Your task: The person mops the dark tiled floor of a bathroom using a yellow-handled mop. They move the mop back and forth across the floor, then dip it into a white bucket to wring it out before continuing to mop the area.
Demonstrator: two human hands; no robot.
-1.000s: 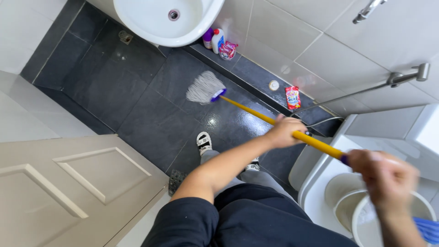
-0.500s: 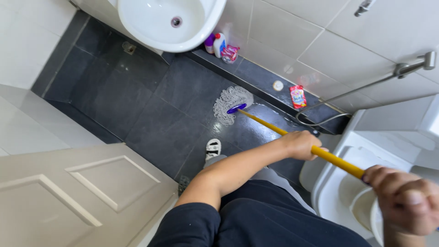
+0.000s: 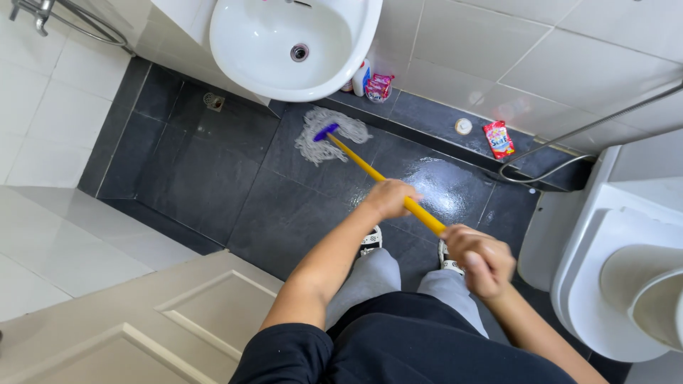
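From the head cam I've got my left hand [image 3: 390, 198] and right hand [image 3: 478, 256] both wrapped tight round the yellow mop [image 3: 333, 140], its head flat on the wet dark floor [image 3: 213, 171] just under the sink [image 3: 284, 46], mid-scrub I'd say, so next up probably wants a steady pull back toward my feet.

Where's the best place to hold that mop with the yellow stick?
Probably on the bare yellow handle, gripped from above with two hands spread apart. It is long, thin and slanted down to the stringy mop head on the floor. Here the left hand wraps it lower, the right hand higher.
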